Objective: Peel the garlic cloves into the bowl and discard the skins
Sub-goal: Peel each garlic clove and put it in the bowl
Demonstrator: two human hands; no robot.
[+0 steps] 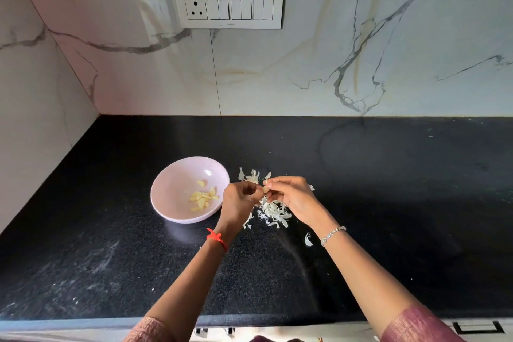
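Observation:
A pale pink bowl point(177, 183) stands on the black counter and holds several peeled yellow garlic cloves point(204, 198). Just right of the bowl, my left hand point(240, 198) and my right hand point(291, 197) meet above the counter and both pinch one small garlic clove point(265, 189) between their fingertips. A strip of skin sticks up from the clove beside my right fingers. Under and behind the hands lies a heap of white garlic skins point(273, 212). Much of the clove is hidden by the fingers.
The black counter point(388, 202) ends at a marble wall behind and on the left. One loose skin point(308, 239) lies near my right wrist. A switch panel point(227, 6) sits on the back wall. The counter's front edge runs below my forearms.

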